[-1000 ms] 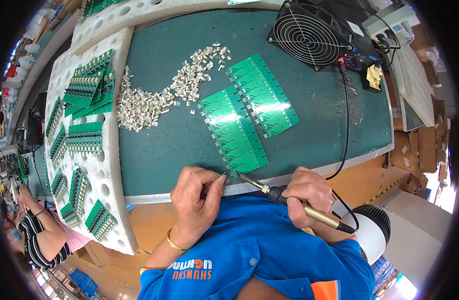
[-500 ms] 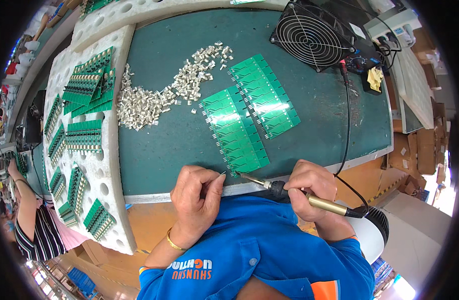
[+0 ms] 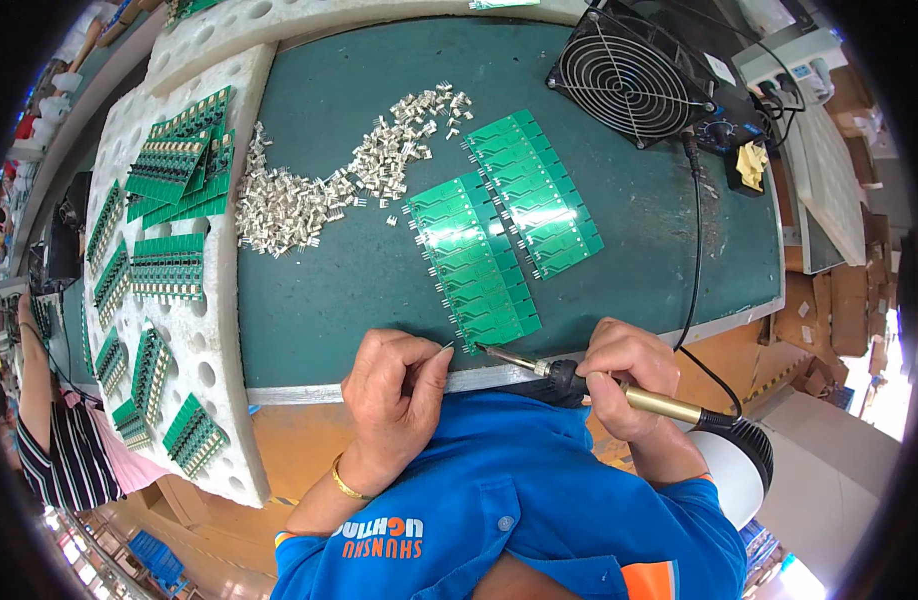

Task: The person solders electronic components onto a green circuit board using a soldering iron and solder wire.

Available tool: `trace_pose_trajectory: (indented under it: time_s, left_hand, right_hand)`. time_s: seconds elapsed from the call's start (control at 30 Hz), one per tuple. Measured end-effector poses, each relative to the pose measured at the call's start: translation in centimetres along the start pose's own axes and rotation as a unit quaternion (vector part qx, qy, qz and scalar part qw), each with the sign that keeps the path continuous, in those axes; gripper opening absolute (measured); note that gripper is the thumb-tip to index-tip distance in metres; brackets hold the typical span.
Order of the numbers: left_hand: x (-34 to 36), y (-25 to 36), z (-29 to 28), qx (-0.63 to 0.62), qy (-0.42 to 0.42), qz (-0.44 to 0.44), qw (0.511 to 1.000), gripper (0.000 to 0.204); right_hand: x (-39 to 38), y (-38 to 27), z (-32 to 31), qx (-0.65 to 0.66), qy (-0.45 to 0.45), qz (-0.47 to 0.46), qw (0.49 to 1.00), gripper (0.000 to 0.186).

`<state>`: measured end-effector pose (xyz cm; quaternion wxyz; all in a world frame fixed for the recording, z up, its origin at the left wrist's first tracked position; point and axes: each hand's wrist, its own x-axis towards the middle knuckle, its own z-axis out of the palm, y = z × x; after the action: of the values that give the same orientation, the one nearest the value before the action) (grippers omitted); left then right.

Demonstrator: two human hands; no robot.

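Observation:
In my right hand (image 3: 631, 375) is a soldering iron (image 3: 664, 402) with a gold-coloured handle. Its tip meets the near end of a green circuit board panel (image 3: 469, 245) lying on the bench. My left hand (image 3: 394, 385) is closed in a pinch on a thin solder wire (image 3: 449, 346), whose short end pokes out toward the same corner of the panel. Pins stick out along the panel's left edge. Touching it on the right is a second green circuit board panel (image 3: 535, 190). Left of both lies a heap of small white connectors (image 3: 289, 208).
White foam boards (image 3: 219, 340) at the left carry several populated circuit boards (image 3: 169, 268). A black fan (image 3: 629, 80) stands at the far right, near a soldering station (image 3: 724, 130) and a yellow sponge (image 3: 750, 165). The iron's cable (image 3: 696, 260) runs down the bench's right side. Another person's arm (image 3: 36, 385) shows at far left.
The view has shifted very slightly. My right hand has moved a little on the iron's handle, while the iron's tip stays at the panel's near corner. My left hand holds its place.

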<state>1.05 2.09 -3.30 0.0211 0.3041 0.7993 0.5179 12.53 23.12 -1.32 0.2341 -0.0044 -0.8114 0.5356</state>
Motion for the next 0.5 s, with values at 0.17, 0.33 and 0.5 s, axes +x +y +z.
trace_pose_trajectory:
  time_s: [0.17, 0.33, 0.5]
  left_hand:
    - [0.0, 0.0, -0.1, 0.004, 0.003, 0.005, 1.000, 0.016]
    - [0.2, -0.4, -0.1, 0.005, 0.010, 0.034, 0.999, 0.016]
    - [0.0, -0.2, -0.1, -0.005, 0.008, -0.001, 1.000, 0.016]
  right_hand:
    - [0.4, 0.3, 0.0, 0.006, -0.011, 0.012, 1.000, 0.008]
    - [1.5, 0.3, -0.6, 0.023, -0.034, 0.049, 0.998, 0.009]
    - [2.8, 0.5, -1.2, 0.031, -0.076, 0.093, 0.992, 0.013]
